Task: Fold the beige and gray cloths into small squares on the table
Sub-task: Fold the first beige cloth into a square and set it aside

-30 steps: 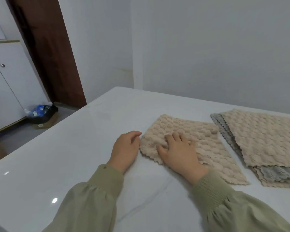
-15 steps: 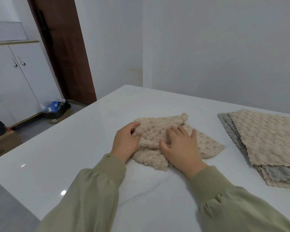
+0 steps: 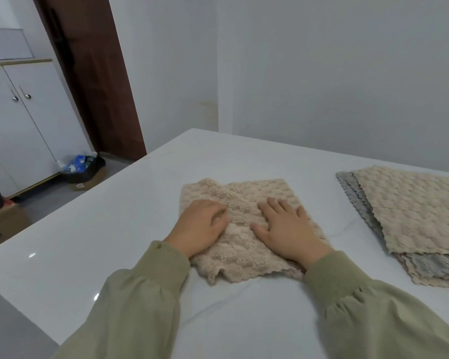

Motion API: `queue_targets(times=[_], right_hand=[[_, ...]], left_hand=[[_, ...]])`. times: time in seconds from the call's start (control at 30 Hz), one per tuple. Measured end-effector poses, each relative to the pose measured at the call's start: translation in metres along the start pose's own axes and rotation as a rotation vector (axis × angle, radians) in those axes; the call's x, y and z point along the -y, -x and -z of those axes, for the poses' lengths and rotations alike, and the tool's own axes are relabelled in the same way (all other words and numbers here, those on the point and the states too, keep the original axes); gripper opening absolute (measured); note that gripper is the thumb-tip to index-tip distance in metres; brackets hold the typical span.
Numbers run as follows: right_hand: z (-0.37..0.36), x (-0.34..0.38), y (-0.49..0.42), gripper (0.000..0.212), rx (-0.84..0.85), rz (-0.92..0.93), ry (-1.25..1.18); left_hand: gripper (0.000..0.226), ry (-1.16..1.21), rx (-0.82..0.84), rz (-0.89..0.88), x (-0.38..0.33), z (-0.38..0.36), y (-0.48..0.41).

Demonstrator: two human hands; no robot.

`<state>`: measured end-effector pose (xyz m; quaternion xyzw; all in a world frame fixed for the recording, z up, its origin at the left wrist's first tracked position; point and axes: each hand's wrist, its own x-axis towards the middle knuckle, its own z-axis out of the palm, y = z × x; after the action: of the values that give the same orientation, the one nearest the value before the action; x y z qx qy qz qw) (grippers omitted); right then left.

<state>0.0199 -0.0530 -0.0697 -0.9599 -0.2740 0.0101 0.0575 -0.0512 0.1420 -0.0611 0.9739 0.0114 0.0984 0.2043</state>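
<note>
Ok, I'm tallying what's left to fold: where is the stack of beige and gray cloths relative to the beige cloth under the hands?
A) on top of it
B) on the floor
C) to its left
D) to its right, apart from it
D: the stack of beige and gray cloths lies right of the beige cloth under the left hand and right hand, with bare white table between them.

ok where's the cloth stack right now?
Head view, far right: the cloth stack lies on the table, beige on top with gray beneath, apart from the beige cloth under the right hand.
</note>
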Motion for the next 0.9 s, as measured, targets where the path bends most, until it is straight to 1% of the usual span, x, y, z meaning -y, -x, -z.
queue_targets(times=[0.03,0.07,0.17,0.2,0.23,0.3,0.33,0.4,0.43,0.47,0.5,0.57,0.63,0.7,0.77,0.8,0.83,0.9], right_hand=[[-0.001,-0.003,-0.003,0.067,0.012,-0.020,0.008],[-0.002,-0.005,-0.006,0.068,0.011,-0.056,0.009],[-0.001,-0.012,-0.015,0.067,-0.029,-0.224,0.005],[-0.001,-0.014,-0.016,0.066,-0.067,-0.270,0.009],[0.000,-0.016,-0.015,0.066,-0.109,-0.293,0.013],[0.002,-0.015,-0.009,0.064,-0.183,-0.258,-0.002],[0.003,-0.014,-0.004,0.063,-0.217,-0.217,-0.029],[0.008,-0.010,0.007,0.057,-0.271,-0.141,-0.103],[0.009,-0.009,0.014,0.055,-0.283,-0.113,-0.124],[0.010,-0.008,0.021,0.053,-0.282,-0.091,-0.128],[0.009,-0.007,0.028,0.052,-0.275,-0.074,-0.126],[0.007,-0.010,0.042,0.052,-0.249,-0.052,-0.136],[0.006,-0.015,0.052,0.056,-0.173,-0.037,-0.125],[0.004,-0.020,0.057,0.063,-0.083,-0.029,-0.064],[0.004,-0.025,0.058,0.064,-0.045,-0.038,-0.063],[0.004,-0.027,0.058,0.064,-0.040,-0.043,-0.074],[0.005,-0.029,0.059,0.065,-0.037,-0.041,-0.077],[0.004,-0.032,0.061,0.068,-0.027,-0.016,-0.064]], left_hand=[[0.048,-0.058,0.066,-0.010,0.001,-0.003,0.001],[0.051,-0.074,0.078,-0.014,0.002,-0.005,0.001],[0.050,0.017,-0.049,-0.048,-0.002,-0.002,0.005],[0.049,0.045,-0.061,-0.084,-0.006,0.000,0.006],[0.049,0.073,-0.038,-0.122,-0.010,0.000,0.007],[0.053,0.107,0.092,-0.190,-0.019,-0.001,0.012],[0.061,0.084,0.171,-0.215,-0.023,-0.003,0.014],[0.087,-0.073,0.277,-0.261,-0.025,-0.008,0.018],[0.097,-0.136,0.287,-0.281,-0.024,-0.010,0.019],[0.101,-0.151,0.276,-0.284,-0.022,-0.010,0.018],[0.100,-0.128,0.247,-0.276,-0.019,-0.010,0.017],[0.089,-0.060,0.141,-0.274,-0.016,-0.008,0.016],[0.063,-0.033,0.035,-0.254,-0.016,-0.005,0.017],[0.042,-0.010,0.042,-0.216,-0.014,-0.003,0.020],[0.027,0.039,0.088,-0.194,-0.011,0.001,0.023],[0.017,0.106,0.100,-0.167,-0.009,0.004,0.024],[0.012,0.239,0.116,-0.115,-0.008,0.009,0.027],[0.028,0.560,0.109,0.004,-0.007,0.015,0.033]])
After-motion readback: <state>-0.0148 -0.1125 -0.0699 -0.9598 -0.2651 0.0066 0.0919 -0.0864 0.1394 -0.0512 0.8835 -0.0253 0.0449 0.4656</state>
